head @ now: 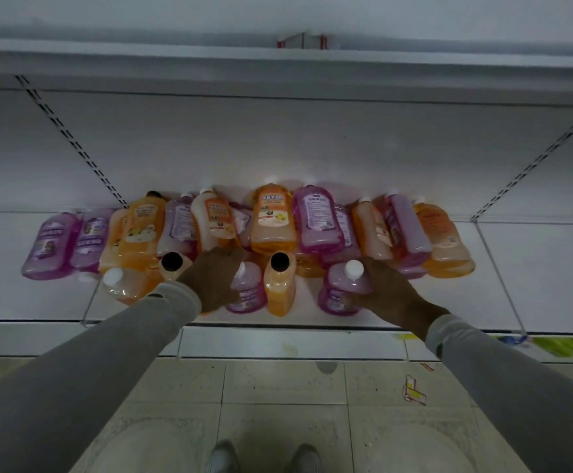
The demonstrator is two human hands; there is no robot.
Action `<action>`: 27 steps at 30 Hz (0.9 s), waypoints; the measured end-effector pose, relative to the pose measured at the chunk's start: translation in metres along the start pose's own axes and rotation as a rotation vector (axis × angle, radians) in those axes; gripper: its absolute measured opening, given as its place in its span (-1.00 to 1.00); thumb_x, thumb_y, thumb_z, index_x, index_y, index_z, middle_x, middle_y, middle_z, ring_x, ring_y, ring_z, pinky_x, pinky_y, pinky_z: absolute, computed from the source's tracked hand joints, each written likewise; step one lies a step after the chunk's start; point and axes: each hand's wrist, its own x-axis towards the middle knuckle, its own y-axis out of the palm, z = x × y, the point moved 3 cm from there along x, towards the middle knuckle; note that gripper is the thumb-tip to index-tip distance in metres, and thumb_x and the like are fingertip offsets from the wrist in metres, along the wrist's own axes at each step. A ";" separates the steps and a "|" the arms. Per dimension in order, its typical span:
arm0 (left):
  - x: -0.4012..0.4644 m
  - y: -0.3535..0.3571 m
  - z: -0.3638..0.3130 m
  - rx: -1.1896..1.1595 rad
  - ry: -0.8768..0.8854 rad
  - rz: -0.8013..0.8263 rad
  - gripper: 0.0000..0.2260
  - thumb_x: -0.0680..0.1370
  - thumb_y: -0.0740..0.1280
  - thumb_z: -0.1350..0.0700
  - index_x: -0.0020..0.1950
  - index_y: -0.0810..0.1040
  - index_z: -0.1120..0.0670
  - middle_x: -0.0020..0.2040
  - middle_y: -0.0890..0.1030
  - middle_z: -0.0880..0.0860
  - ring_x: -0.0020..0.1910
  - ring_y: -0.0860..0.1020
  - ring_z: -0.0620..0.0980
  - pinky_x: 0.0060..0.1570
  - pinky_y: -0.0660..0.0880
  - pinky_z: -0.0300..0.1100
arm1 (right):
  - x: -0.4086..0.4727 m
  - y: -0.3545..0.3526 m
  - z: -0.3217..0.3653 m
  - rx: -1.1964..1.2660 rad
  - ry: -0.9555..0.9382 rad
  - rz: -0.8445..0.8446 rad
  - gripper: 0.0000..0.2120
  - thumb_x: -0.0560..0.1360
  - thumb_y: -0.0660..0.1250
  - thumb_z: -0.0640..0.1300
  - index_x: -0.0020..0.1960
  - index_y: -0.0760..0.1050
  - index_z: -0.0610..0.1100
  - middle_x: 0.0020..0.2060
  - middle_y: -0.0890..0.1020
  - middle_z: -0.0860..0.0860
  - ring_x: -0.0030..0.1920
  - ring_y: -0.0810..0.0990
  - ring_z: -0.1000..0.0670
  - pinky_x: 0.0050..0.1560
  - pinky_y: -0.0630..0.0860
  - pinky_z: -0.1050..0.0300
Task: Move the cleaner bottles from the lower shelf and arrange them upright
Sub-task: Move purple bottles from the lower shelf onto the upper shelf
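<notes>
Right hand (389,291) grips the upright purple bottle (341,291) from its right.

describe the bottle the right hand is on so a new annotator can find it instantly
On the white shelf, a row of upright bottles stands in front of the pile lying flat. The purple bottle is at the row's right end, gripped by the right hand. Its white cap sets it apart from the black-capped orange bottle beside it.
</notes>
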 end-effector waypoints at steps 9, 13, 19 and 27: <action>-0.030 -0.030 -0.008 -0.127 -0.083 -0.063 -0.42 0.43 0.47 0.08 0.39 0.32 0.10 0.28 0.49 0.12 0.27 0.46 0.12 0.25 0.44 -0.05 | -0.015 -0.012 0.019 -0.024 -0.075 -0.099 -0.31 0.35 0.55 -0.05 0.38 0.32 -0.06 0.19 0.49 0.12 0.29 0.45 0.00 0.33 0.40 0.05; -0.064 -0.073 -0.012 -0.159 -0.013 -0.137 -0.41 0.39 0.49 -0.01 0.35 0.37 0.07 0.24 0.54 0.07 0.21 0.50 0.10 0.17 0.46 -0.09 | -0.044 -0.035 0.070 -0.101 -0.131 -0.134 -0.32 0.37 0.52 0.01 0.39 0.32 -0.04 0.12 0.45 0.18 0.20 0.47 0.07 0.17 0.35 0.24; -0.131 -0.146 -0.023 -0.460 0.178 -0.218 -0.52 0.34 0.55 0.01 0.20 0.47 -0.02 0.11 0.59 -0.07 0.11 0.55 -0.04 0.14 0.51 -0.03 | -0.112 -0.065 0.161 -0.145 -0.185 -0.193 -0.29 0.23 0.46 0.38 0.25 0.42 0.06 0.06 0.57 0.19 0.04 0.56 0.15 0.03 0.53 0.30; -0.225 -0.250 -0.022 -0.797 0.358 -0.313 -0.49 0.28 0.61 0.09 0.15 0.49 -0.07 0.07 0.63 -0.05 0.01 0.64 -0.09 0.02 0.62 -0.03 | -0.214 -0.082 0.291 -0.213 -0.285 -0.353 -0.56 0.35 0.49 0.19 0.15 0.49 0.08 -0.03 0.61 0.16 -0.05 0.60 0.11 -0.12 0.56 0.25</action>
